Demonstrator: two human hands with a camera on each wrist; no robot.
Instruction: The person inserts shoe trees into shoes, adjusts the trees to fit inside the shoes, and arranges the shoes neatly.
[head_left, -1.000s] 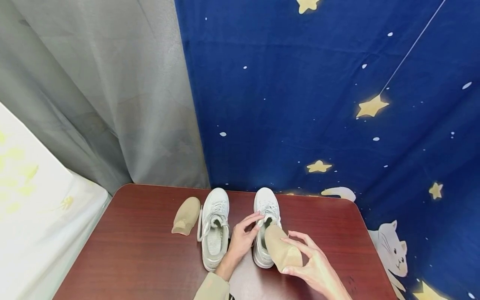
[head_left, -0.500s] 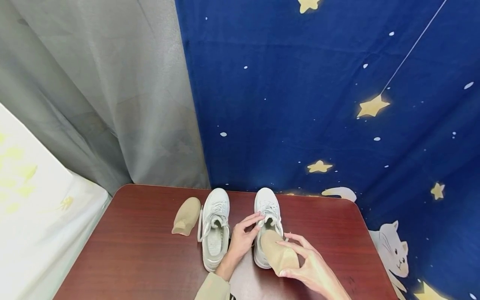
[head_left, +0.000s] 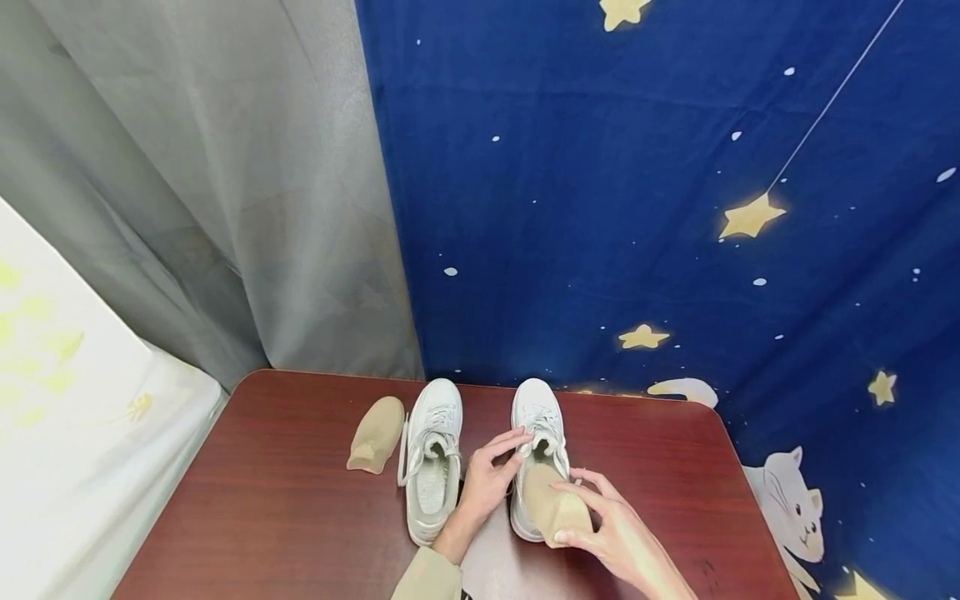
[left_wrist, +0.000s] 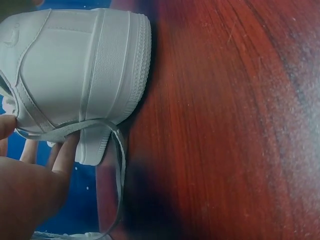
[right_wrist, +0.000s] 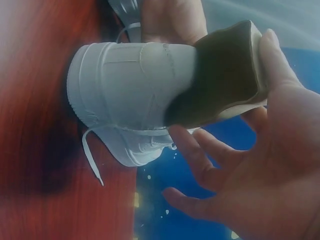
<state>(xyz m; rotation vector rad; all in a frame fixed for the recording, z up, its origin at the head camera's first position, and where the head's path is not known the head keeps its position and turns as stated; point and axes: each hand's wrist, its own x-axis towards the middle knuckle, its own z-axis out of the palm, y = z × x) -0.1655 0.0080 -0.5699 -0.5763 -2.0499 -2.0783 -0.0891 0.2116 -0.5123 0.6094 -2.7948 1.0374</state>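
Observation:
Two white lace-up sneakers stand side by side, toes pointing away. My left hand (head_left: 487,483) holds the left side of the right-hand sneaker (head_left: 536,404), fingertips at its opening by the laces; in the left wrist view a loose lace (left_wrist: 119,165) loops down past the fingers. My right hand (head_left: 618,537) grips a beige shoe insert (head_left: 543,492), with the thumb on its wide rear end and fingers along its side. The insert's rounded front sits in the shoe opening, its rear end sticking out over the heel. In the right wrist view its rear looks hollow.
The left-hand sneaker (head_left: 438,408) has its opening uncovered, with a lace hanging at its left side. A second beige insert (head_left: 377,433) lies left of it on the red-brown table (head_left: 262,500). Grey and blue star-patterned curtains (head_left: 562,208) hang behind the table's far edge.
My right hand has shifted slightly left, bringing the beige insert's front over and into the right-hand sneaker's opening. The left hand keeps its place on the shoe.

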